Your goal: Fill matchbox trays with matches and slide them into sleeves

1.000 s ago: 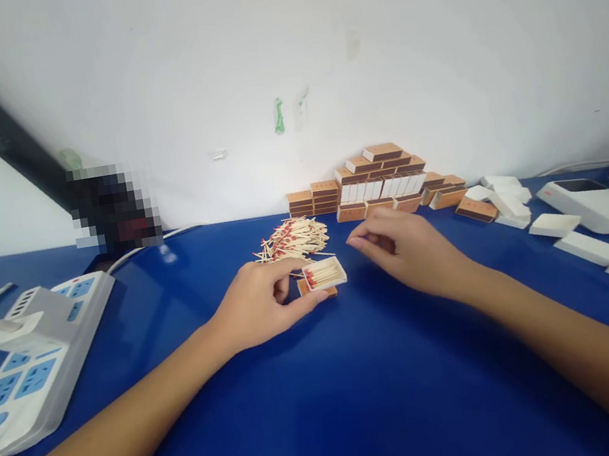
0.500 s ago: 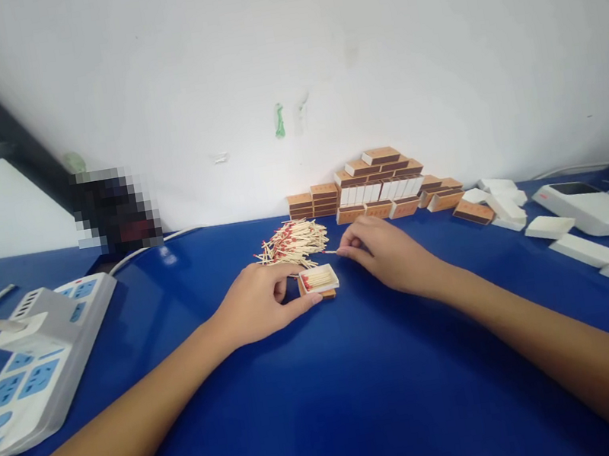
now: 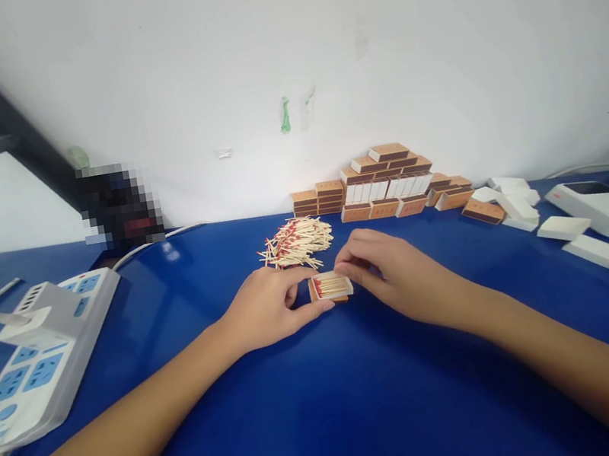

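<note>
An open matchbox tray (image 3: 332, 285) filled with red-tipped matches rests on its brown sleeve on the blue table (image 3: 331, 393). My left hand (image 3: 268, 309) grips the tray's left side between thumb and fingers. My right hand (image 3: 389, 268) is curled at the tray's right end, fingertips pinched on its far right corner; whether a match is between them I cannot tell. A loose heap of matches (image 3: 296, 242) lies just behind the tray.
Stacked brown matchboxes (image 3: 384, 183) stand against the white wall. Loose white trays (image 3: 572, 239) and a white device (image 3: 605, 207) lie to the right. A power strip (image 3: 36, 355) with a plugged-in charger sits at the left.
My right hand reached left to the match heap, then came back to the tray's right end. My left hand kept its hold on the tray, which sits slightly further right.
</note>
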Available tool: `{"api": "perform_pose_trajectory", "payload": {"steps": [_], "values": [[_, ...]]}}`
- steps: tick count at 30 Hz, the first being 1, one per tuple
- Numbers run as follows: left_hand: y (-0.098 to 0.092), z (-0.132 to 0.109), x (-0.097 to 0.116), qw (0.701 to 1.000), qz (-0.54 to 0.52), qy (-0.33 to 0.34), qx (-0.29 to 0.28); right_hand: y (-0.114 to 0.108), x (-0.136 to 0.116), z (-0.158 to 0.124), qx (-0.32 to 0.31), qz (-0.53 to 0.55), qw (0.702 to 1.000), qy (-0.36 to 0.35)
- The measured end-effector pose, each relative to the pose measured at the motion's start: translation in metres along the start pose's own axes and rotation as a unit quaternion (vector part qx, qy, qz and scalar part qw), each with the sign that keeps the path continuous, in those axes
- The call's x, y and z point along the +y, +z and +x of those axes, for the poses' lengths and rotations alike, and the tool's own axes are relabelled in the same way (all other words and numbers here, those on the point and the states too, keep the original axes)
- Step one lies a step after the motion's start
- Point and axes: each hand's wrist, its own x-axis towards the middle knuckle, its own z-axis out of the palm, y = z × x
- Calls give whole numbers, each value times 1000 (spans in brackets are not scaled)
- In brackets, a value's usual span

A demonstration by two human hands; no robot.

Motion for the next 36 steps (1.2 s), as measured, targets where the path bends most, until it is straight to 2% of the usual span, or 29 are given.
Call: {"api": "perform_pose_trajectory", "payload": {"steps": [3, 8, 11, 14, 18, 21, 25, 30, 36], "values": [[2, -3, 8, 1000, 4, 11, -12, -2, 6, 8, 45, 1, 999, 18], [8, -10, 23, 998, 10, 53, -39, 12, 14, 24, 5, -22, 998, 53], [11, -11, 26, 996, 10, 77, -44, 26, 12, 33, 8, -41, 996, 79], [11, -11, 25, 996, 11, 80, -44, 37, 8, 43, 25, -53, 994, 96], [11, -11, 25, 996, 15, 72, -50, 40, 3, 53, -2, -56, 991, 117], [10, -10, 25, 997, 20, 59, -50, 33, 4, 51, -16, -71, 990, 118], [9, -8, 19, 999, 36, 22, -16, 10, 14, 34, -6, -95, 989, 117], [8, -5, 11, 999, 37, -4, 16, -18, 13, 10, -11, -54, 994, 98], [8, -3, 11, 1000, 27, -8, 12, -14, -6, -3, -62, -2, 997, 55]]}}
